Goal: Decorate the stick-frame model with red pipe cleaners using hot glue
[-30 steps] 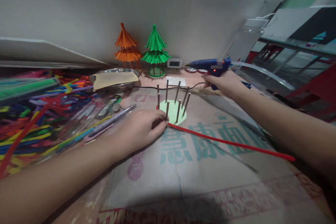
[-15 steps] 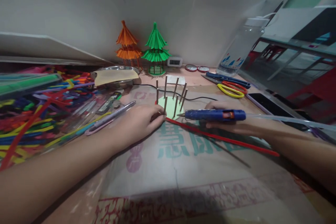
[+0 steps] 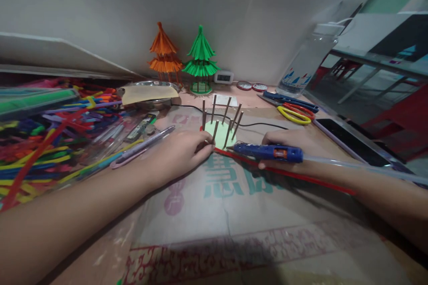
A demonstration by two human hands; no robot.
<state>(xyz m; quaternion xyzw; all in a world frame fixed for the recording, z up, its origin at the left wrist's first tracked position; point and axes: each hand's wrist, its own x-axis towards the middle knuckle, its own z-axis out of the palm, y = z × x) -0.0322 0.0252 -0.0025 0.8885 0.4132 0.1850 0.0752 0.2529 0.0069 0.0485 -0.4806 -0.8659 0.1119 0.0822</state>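
A pale green disc point(image 3: 221, 135) with several brown sticks point(image 3: 227, 118) standing in it rests on the printed sheet. My left hand point(image 3: 180, 153) lies beside the disc, fingers pinched at the end of a red pipe cleaner point(image 3: 301, 174) by the disc's near edge. My right hand point(image 3: 294, 151) grips a blue glue gun point(image 3: 269, 152), held level with its nozzle pointing left at the disc's base. A clear glue stick trails from the gun's back to the right.
A heap of coloured pipe cleaners point(image 3: 43, 138) and pens fills the left. Orange point(image 3: 164, 55) and green point(image 3: 200, 55) model pagodas stand at the wall. Scissors point(image 3: 294, 109), a plastic bottle point(image 3: 306, 64), a phone point(image 3: 347, 136) and a metal dish point(image 3: 147, 95) lie around.
My right hand brought the glue gun from the far right of the table down to the disc, then moved its nozzle closer. The left hand stayed put.
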